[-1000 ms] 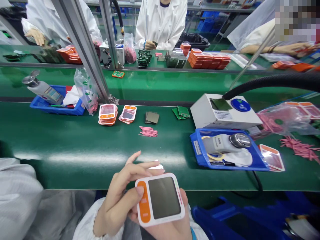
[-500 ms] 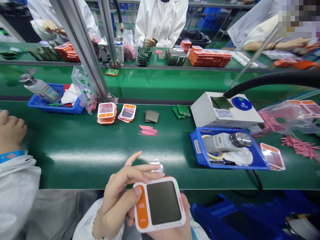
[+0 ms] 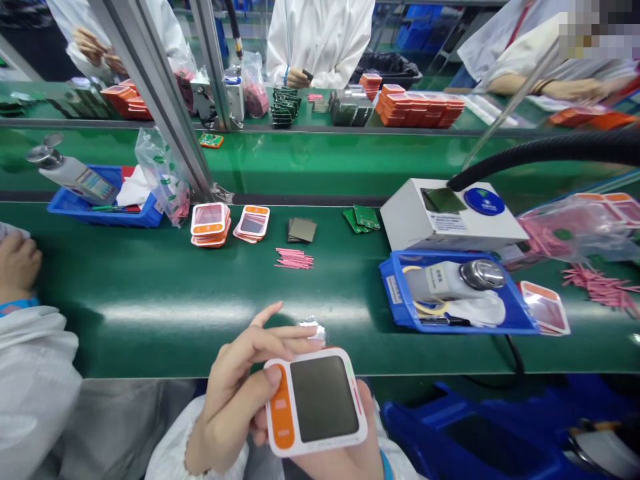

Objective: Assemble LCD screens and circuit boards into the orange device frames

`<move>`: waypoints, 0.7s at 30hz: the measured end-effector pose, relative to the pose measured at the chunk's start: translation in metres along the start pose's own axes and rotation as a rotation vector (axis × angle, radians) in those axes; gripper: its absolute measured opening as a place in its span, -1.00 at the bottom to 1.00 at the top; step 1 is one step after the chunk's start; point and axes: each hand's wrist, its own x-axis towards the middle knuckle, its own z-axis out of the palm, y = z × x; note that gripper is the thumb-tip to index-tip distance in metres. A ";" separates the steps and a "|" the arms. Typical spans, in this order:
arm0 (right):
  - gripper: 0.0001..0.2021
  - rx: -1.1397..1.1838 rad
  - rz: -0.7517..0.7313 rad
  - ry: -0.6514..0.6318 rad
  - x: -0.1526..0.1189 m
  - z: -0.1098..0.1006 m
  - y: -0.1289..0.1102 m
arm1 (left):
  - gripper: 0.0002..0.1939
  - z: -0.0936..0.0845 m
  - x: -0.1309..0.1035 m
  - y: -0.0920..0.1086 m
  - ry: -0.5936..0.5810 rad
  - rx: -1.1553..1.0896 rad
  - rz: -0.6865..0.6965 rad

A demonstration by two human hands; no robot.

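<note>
A white-and-orange blood pressure monitor [image 3: 326,400] with a dark square screen is held low at the table's front edge, its face turned up. My left hand [image 3: 245,383] grips its orange button side, thumb on the top and the other fingers behind or stretched over the upper edge. From below and the right, my right hand [image 3: 345,460] supports it; most of that hand's fingers are hidden beneath the monitor. A small shiny piece of clear film [image 3: 313,328] lies on the table just past my left fingertips.
Beyond are stacked white-and-orange frames [image 3: 210,223], dark screen panels [image 3: 301,230], pink strips [image 3: 294,259] and green circuit boards [image 3: 361,219]. To the right, a blue tray [image 3: 395,293] holds a bottle, before a white box [image 3: 407,217]. A co-worker's hand [image 3: 19,263] rests at left.
My hands and the monitor keep nearly the same pose, with the monitor slightly higher in view. The co-worker's hand at left has shifted a little toward the left edge.
</note>
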 end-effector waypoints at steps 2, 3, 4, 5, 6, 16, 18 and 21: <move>-0.52 0.002 0.019 -0.014 0.000 0.004 -0.002 | -0.83 0.000 0.000 -0.001 -0.002 -0.002 -0.004; -0.51 0.000 0.028 -0.019 0.000 0.006 -0.004 | -0.83 0.000 0.000 -0.001 -0.004 -0.004 -0.004; -0.50 -0.005 0.037 -0.021 0.000 0.008 -0.005 | -0.83 -0.001 0.000 -0.002 -0.006 -0.006 -0.004; -0.50 -0.014 0.045 -0.026 0.000 0.010 -0.007 | -0.83 -0.001 0.000 -0.002 -0.004 -0.008 -0.007; -0.50 -0.027 0.053 -0.033 -0.001 0.013 -0.008 | -0.83 -0.001 0.000 -0.003 -0.003 -0.008 -0.009; -0.53 -0.033 0.045 -0.065 0.001 0.019 -0.010 | -0.86 -0.002 0.004 -0.006 0.011 -0.030 -0.032; -0.52 -0.049 0.056 -0.053 0.001 0.018 -0.009 | -0.86 -0.002 0.004 -0.006 0.010 -0.046 -0.032; -0.55 -0.078 0.032 -0.054 0.002 0.016 -0.009 | -0.86 -0.001 0.005 -0.009 0.015 -0.096 -0.050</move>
